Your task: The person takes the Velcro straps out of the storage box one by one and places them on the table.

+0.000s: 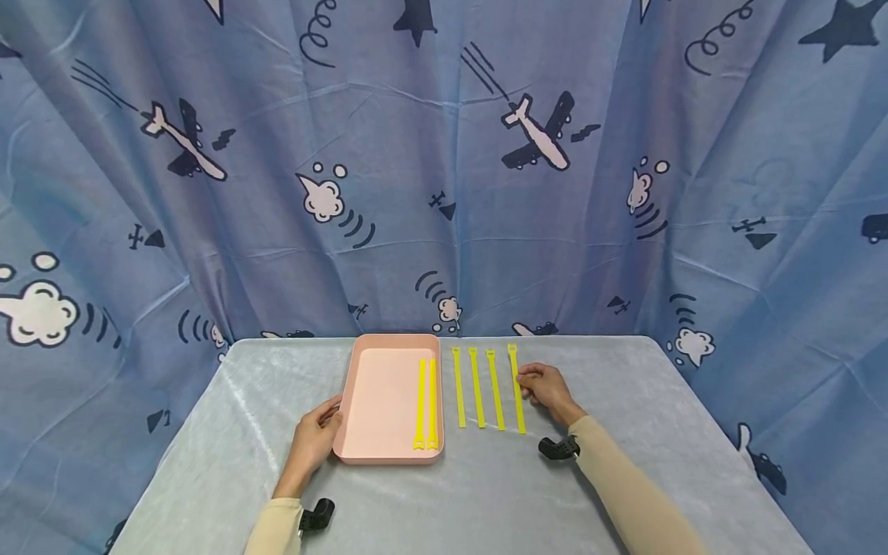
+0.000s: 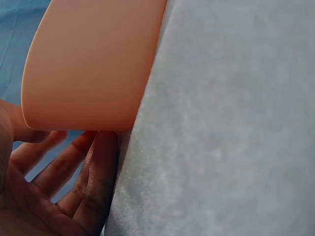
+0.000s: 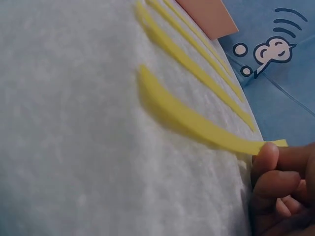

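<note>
A pink rectangular tray [image 1: 378,405] lies on the table, with two yellow hook-and-loop cable ties [image 1: 419,408] side by side near its right wall. My left hand [image 1: 315,439] holds the tray's left edge; in the left wrist view its fingers [image 2: 101,167] touch the outer wall and the thumb is at the rim. Right of the tray, several more yellow ties stand in a row, heads away from me. My right hand [image 1: 548,388] pinches the rightmost tie [image 1: 517,393] near its head. In the right wrist view this tie [image 3: 187,118] bows slightly, its far end partly off the cloth.
A pale grey cloth [image 1: 624,470] covers the table. Behind it hangs a blue curtain [image 1: 444,254] printed with planes and clouds. The other ties [image 1: 476,389] lie between the tray and my right hand. Each wrist wears a black camera mount [image 1: 558,449].
</note>
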`<state>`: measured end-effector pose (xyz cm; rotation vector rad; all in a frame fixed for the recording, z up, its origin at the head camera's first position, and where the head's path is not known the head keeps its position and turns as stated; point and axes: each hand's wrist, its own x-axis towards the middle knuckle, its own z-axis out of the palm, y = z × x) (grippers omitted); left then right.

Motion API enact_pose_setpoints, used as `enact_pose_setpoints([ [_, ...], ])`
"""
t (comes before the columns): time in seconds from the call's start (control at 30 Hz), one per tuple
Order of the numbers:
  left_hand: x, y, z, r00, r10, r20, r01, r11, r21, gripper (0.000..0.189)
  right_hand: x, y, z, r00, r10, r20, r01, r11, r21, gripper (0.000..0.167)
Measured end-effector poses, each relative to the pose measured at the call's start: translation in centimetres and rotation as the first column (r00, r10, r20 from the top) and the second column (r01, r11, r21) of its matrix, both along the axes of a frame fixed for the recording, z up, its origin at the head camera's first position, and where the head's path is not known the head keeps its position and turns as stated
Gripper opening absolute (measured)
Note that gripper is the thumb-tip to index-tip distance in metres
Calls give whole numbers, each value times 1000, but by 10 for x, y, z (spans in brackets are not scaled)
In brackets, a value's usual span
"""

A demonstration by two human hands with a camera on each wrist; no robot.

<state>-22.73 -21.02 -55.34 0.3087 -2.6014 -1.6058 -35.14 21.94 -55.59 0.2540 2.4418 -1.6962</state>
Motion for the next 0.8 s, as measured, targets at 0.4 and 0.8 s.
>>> enact_pose_setpoints([
  [0.4, 2, 2, 3, 1000, 0, -5, 0, 1000, 3, 42, -1, -1, 0, 998, -49, -27, 50, 999, 10, 24],
  [0.8, 3, 2, 1, 1000, 1, -9, -1, 1000, -4, 42, 6, -1, 1, 997, -63, -35, 59, 992, -110, 29],
])
